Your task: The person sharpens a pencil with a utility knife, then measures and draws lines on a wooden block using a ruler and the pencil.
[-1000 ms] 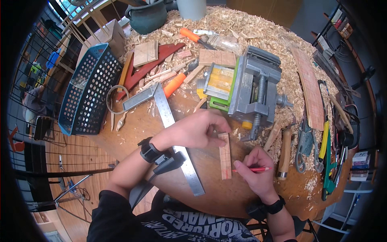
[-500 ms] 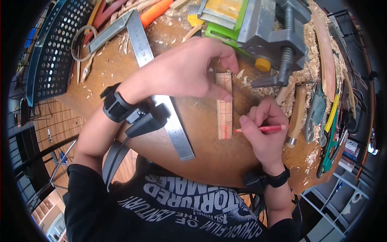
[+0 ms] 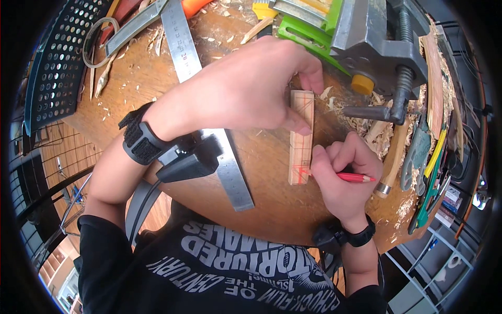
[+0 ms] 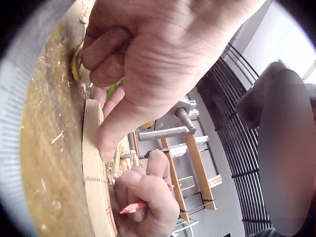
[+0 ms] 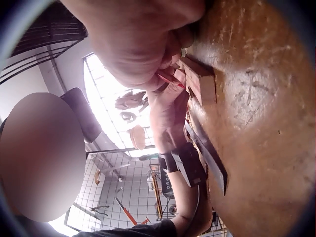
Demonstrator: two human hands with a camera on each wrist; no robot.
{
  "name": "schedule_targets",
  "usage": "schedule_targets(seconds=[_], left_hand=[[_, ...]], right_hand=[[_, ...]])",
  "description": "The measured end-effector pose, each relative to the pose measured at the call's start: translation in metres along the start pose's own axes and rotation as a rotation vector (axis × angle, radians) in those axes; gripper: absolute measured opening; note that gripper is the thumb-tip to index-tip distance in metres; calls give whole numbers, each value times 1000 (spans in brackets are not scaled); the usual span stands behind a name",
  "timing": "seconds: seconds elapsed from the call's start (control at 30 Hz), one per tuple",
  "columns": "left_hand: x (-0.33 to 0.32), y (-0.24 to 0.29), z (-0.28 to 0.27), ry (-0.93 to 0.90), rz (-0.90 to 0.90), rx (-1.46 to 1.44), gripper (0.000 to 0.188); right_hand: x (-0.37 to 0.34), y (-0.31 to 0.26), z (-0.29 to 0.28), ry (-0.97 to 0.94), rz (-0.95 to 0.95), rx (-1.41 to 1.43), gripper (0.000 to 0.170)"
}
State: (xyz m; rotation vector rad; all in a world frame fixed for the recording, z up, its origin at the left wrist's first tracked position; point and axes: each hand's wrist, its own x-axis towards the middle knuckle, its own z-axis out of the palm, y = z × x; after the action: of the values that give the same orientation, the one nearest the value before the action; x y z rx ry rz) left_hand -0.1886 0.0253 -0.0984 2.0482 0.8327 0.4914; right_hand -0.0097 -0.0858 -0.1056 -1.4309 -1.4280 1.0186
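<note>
Head view has the strip (image 3: 299, 154) flat on the table (image 3: 266, 183), in front of the person, between vise (image 3: 366, 49) and shirt (image 3: 230, 267). Long axis runs away from the person, far end tipped slightly right; near end points back at the shirt. Red and dark lines cross its upper face.

Left hand (image 3: 246, 91) grips the strip: thumb down on the upper face of the far half, other fingers bent near the far end, hand only partly closed. Right hand (image 3: 348, 180) is closed in a pinch on the red pencil (image 3: 355, 178), which lies crosswise to the strip, one tip at its red-marked near end, the other pointing right.

Container: blue basket (image 3: 55, 73), far left, holes all over its wall; can't tell what's inside from this angle. Square (image 3: 235, 180) lies left of the strip, its blade slanting from far left to near right, passing under the left forearm. Wooden handle (image 3: 393, 157) sits right of the right hand, more or less lengthwise away from the person.
</note>
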Motion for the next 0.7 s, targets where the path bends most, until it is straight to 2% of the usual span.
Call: schedule_targets(seconds=[0.13, 0.2, 0.4, 0.5, 0.7], left_hand=[[1, -1, 3, 20, 9, -24, 44], [1, 1, 2, -11, -50, -44, 44], [1, -3, 3, 21, 18, -12, 42], [1, 0, 2, -13, -23, -5, 41], [1, -3, 5, 38, 15, -23, 41]], right_hand=[[1, 0, 1, 37, -19, 14, 37], [1, 0, 2, 39, -47, 14, 36], [2, 1, 1, -19, -87, -75, 40], [3, 2, 1, 21, -61, -73, 36], [2, 2, 1, 29, -69, -62, 36]])
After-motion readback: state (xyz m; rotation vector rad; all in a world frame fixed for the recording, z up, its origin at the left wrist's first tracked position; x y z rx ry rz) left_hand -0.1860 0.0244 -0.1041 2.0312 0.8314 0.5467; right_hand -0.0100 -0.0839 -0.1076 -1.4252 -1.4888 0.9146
